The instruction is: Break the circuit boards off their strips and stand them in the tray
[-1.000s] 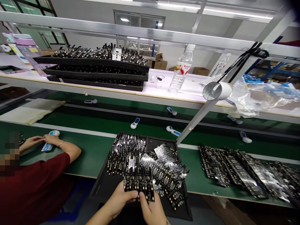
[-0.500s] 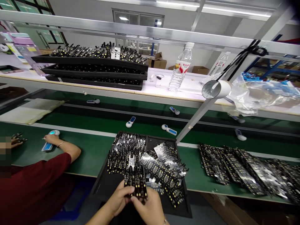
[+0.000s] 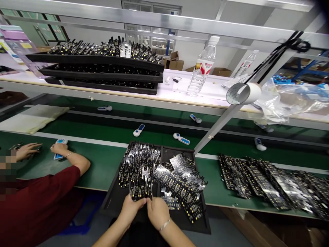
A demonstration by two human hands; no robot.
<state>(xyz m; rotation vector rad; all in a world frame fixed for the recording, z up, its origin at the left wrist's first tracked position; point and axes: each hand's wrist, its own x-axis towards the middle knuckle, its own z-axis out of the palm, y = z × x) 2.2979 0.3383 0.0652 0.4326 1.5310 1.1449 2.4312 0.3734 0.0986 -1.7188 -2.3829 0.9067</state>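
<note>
Both my hands grip the lower edge of a black circuit board panel (image 3: pixel 140 191), tilted up above the near part of a black tray (image 3: pixel 113 202). My left hand (image 3: pixel 131 208) is closed on its left side, thumb against the edge. My right hand (image 3: pixel 158 212) is closed on its right side, and the two thumbs nearly meet. Just beyond, circuit boards (image 3: pixel 140 161) stand packed upright in the tray's left half. Uncut board panels (image 3: pixel 180 181) lie overlapping in the right half. My fingers behind the panel are hidden.
More board panels (image 3: pixel 257 178) lie on the green bench at right. Several white-and-blue handheld devices (image 3: pixel 182 139) lie on the green conveyor. The shelf above holds stacked black trays (image 3: pixel 102 75) and a water bottle (image 3: pixel 203 68). At left, a co-worker's hand (image 3: pixel 59 149) holds one device.
The panel in my hands has tilted away and turned more edge-on. My hands have drawn slightly left and closer together. The co-worker's other hand has moved right, and devices on the belt have shifted.
</note>
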